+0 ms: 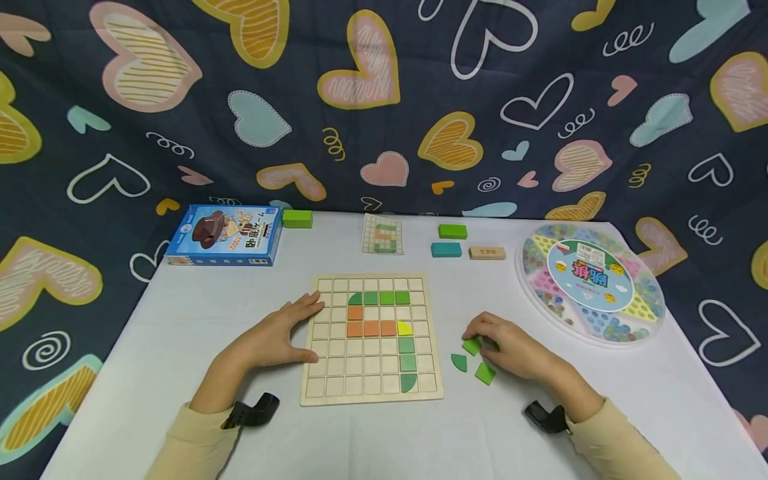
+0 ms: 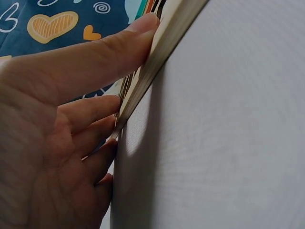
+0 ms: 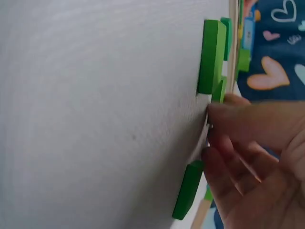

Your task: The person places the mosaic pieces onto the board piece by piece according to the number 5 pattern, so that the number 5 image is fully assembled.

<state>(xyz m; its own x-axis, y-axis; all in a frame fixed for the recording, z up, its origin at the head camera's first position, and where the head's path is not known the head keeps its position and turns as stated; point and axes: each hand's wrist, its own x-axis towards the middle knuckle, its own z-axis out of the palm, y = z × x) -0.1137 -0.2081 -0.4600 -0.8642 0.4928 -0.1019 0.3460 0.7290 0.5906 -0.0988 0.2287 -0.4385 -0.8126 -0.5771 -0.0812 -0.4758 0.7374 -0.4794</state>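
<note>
- Your left hand [image 1: 277,335] lies flat, fingers [image 2: 90,57] straight against the left edge of the board [image 1: 372,393].
- Your right hand [image 1: 511,345] curls its fingers [image 3: 248,124] on a green tile [image 1: 471,346] lying flat on the table [image 1: 180,333], just right of the board.

Three loose green tiles [image 1: 471,346], two hands [image 1: 282,337]

Under the right hand [image 1: 510,347], a green wooden tile [image 1: 471,346] is half hidden. The print on the small pattern card [image 1: 382,234], far beyond both hands, is too small to read.
</note>
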